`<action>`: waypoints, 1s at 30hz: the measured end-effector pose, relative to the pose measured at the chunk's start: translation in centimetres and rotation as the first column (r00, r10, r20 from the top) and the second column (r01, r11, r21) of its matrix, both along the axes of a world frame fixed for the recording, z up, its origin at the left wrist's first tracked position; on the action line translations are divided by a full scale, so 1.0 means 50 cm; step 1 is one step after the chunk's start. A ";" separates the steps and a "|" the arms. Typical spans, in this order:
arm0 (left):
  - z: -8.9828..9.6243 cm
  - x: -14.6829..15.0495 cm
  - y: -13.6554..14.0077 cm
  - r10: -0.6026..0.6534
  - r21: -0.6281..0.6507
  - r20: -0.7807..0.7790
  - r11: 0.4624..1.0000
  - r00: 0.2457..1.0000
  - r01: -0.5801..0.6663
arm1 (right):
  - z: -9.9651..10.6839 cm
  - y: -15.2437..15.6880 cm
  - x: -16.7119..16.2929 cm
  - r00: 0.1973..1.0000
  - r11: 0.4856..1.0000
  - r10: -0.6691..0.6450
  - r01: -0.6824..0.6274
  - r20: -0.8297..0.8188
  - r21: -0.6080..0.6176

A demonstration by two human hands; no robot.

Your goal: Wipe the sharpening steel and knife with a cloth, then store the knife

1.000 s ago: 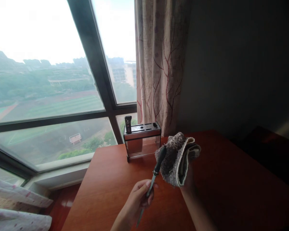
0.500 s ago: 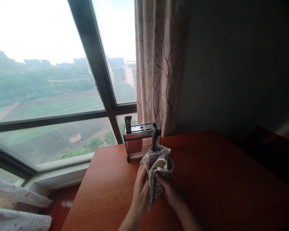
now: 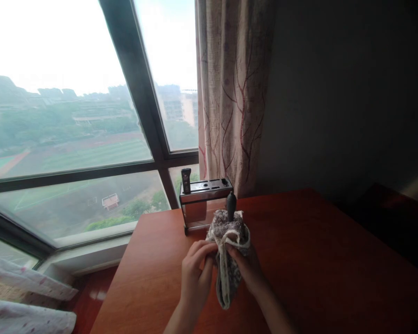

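Note:
A grey-and-white patterned cloth (image 3: pixel 228 273) is bunched around the lower part of a tool with a dark ribbed handle (image 3: pixel 231 207). The handle points up and away from me; the cloth hides the rest, so its kind does not show. My right hand (image 3: pixel 246 265) grips cloth and tool together from the right, thumb on top. On the left side, my left hand (image 3: pixel 198 266) pinches the cloth's edge with bent fingers. Just beyond them stands a slotted knife block (image 3: pixel 209 186) with clear sides, a dark-handled knife (image 3: pixel 186 181) upright in its left end.
The reddish-brown wooden table (image 3: pixel 153 278) carries the block near its far edge. Behind it are a large window (image 3: pixel 73 176) and a patterned curtain (image 3: pixel 230 93). More curtain fabric (image 3: pixel 24 315) hangs at lower left, and a dark wall (image 3: pixel 334 93) rises at right.
My left hand has shifted left and loosened from a wrap to a fingertip pinch on the cloth. The handle has tipped right and lower, away from the block's front.

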State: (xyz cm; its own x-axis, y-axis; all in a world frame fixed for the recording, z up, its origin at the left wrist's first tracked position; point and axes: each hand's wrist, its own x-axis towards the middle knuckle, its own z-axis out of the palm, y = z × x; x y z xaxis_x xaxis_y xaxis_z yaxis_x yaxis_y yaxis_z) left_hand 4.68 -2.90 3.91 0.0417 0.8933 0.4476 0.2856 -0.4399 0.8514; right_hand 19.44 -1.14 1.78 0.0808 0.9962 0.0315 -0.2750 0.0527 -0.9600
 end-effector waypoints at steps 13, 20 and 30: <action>0.129 0.008 0.110 -0.225 -0.295 0.348 0.895 0.910 0.334 | 0.008 -0.016 0.006 0.959 0.958 0.281 -0.283 0.035 0.046; 0.157 0.001 0.124 -0.089 -0.263 0.465 0.936 0.881 0.233 | 0.008 -0.032 0.026 0.953 0.953 0.303 -0.303 0.024 -0.028; 0.153 0.007 0.134 0.007 -0.255 0.460 0.959 0.888 0.124 | 0.006 -0.034 0.010 0.914 0.914 0.400 -0.403 0.066 0.047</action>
State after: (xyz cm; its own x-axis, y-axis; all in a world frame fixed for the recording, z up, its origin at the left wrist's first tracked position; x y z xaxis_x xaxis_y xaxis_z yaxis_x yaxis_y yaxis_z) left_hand 5.06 3.80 11.56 -0.0504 0.9838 0.1719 -0.1787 -0.1783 0.9676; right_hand 19.94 -2.85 2.06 -0.3288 0.9407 0.0836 -0.2324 0.0052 -0.9726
